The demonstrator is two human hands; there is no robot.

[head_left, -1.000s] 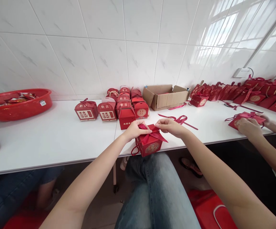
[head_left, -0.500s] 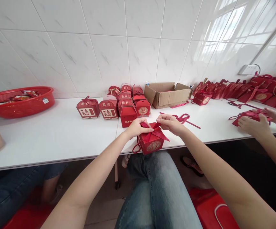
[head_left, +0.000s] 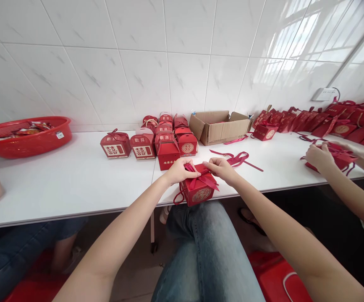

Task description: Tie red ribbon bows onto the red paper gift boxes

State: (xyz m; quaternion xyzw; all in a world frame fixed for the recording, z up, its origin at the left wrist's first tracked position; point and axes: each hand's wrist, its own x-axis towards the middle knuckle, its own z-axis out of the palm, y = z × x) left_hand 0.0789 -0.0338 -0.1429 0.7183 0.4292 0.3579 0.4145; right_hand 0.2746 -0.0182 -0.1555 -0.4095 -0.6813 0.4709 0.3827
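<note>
Together, the left hand (head_left: 183, 171) and right hand (head_left: 220, 168) pinch the ribbon (head_left: 203, 179) atop a red box (head_left: 200, 194).

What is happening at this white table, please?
The person's left hand and right hand pinch the ribbon bow on top of a red box at the table's near edge. To the right, a co-worker's hands are at another red box. More red boxes stand behind, beside an open carton.

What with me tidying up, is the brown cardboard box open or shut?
Open: the brown cardboard box has its flaps spread apart.
</note>
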